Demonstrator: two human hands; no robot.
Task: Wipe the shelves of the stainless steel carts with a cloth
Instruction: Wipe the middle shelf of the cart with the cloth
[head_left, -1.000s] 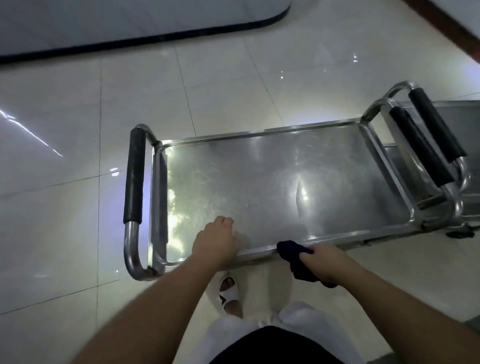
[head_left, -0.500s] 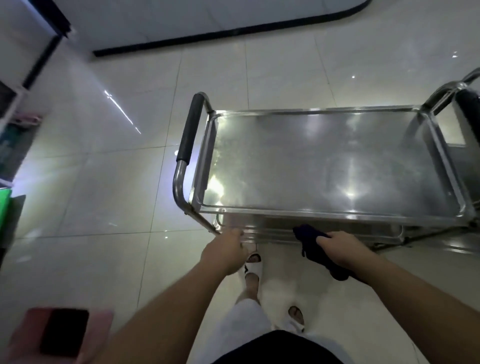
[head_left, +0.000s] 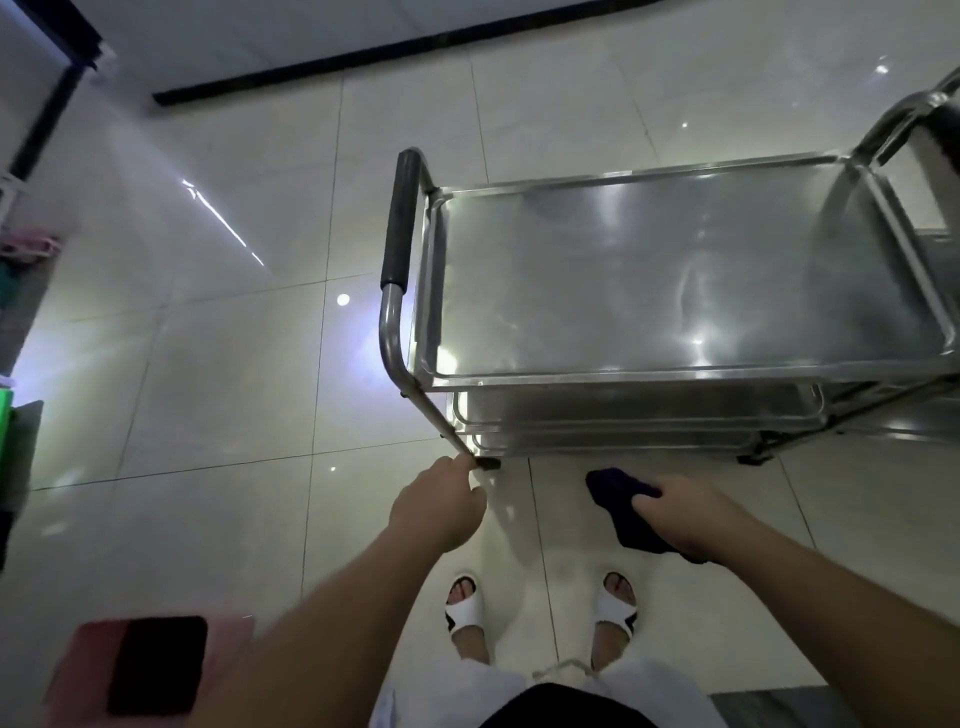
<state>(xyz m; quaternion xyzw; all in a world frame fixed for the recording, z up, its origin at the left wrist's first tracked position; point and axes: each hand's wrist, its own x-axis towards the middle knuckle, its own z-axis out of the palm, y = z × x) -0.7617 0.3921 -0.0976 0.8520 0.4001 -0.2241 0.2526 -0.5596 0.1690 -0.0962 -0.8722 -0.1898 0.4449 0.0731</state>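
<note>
Standing back from the cart, we log both hands clear of the steel. Nearest us: white slide sandals (head_left: 465, 608) on the tiled floor (head_left: 218, 364), and a blurred red-and-black object (head_left: 150, 665) at lower left that we cannot identify.

Right hand (head_left: 680, 517): fingers curled round the dark cloth (head_left: 618, 499), which is bunched and held in the air below and in front of the shelves, touching none of them. Left hand (head_left: 441, 506): loosely curled, holding nothing, knuckles near the cart's front-left leg (head_left: 436, 410); whether a fingertip touches the leg we cannot tell.

Beyond the hands: the stainless steel cart (head_left: 675, 374), with its top shelf (head_left: 649, 280) shiny and streaked with reflections, and lower shelves (head_left: 634, 421) stacked beneath it. A black-gripped handle (head_left: 402, 218) runs along the left end. A second cart (head_left: 935, 119) shows partly at the right edge.

Judgement: the top shelf looks finished with, and we are between surfaces. The next move likely calls for crouching, reaching the cloth under the top shelf onto the tier below, and perhaps steadying the frame with the free hand so the cart does not roll.
</note>
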